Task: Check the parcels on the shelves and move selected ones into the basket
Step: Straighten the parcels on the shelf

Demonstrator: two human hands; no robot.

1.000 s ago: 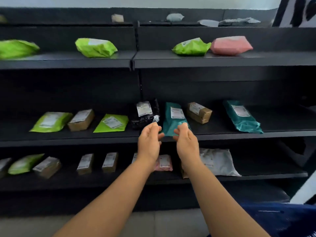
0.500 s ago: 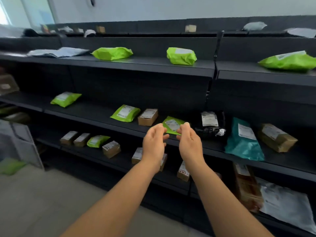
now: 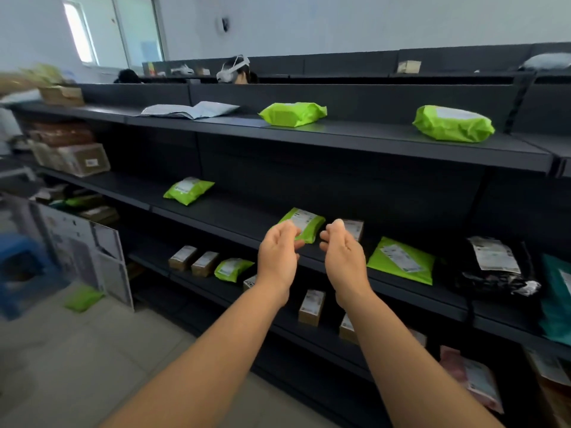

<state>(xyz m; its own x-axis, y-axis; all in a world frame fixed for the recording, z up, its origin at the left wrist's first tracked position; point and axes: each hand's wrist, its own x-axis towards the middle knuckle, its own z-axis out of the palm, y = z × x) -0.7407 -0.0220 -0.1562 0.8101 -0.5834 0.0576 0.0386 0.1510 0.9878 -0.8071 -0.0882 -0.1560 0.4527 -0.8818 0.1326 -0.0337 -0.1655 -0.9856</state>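
Black shelves [image 3: 340,140] carry parcels on three levels. My left hand [image 3: 278,254] and my right hand [image 3: 343,257] are raised side by side in front of the middle shelf, fingers curled and apart, holding nothing. Just behind them lies a green parcel with a white label [image 3: 304,223], and a small brown box [image 3: 353,228] peeks out past my right fingers. Another flat green parcel [image 3: 401,259] and a black bag [image 3: 494,267] lie further right. No basket is in view.
Two green parcels [image 3: 293,114] [image 3: 452,123] sit on the top shelf. Small brown boxes [image 3: 193,261] line the lower shelf. A white panel [image 3: 92,257] leans at the left, a green parcel [image 3: 83,299] lies on the floor, and a person wearing a headset [image 3: 234,72] is behind the shelving.
The view has swung left along the shelves. My hands stayed raised together and empty, shifting from the teal parcel to the green labelled one.
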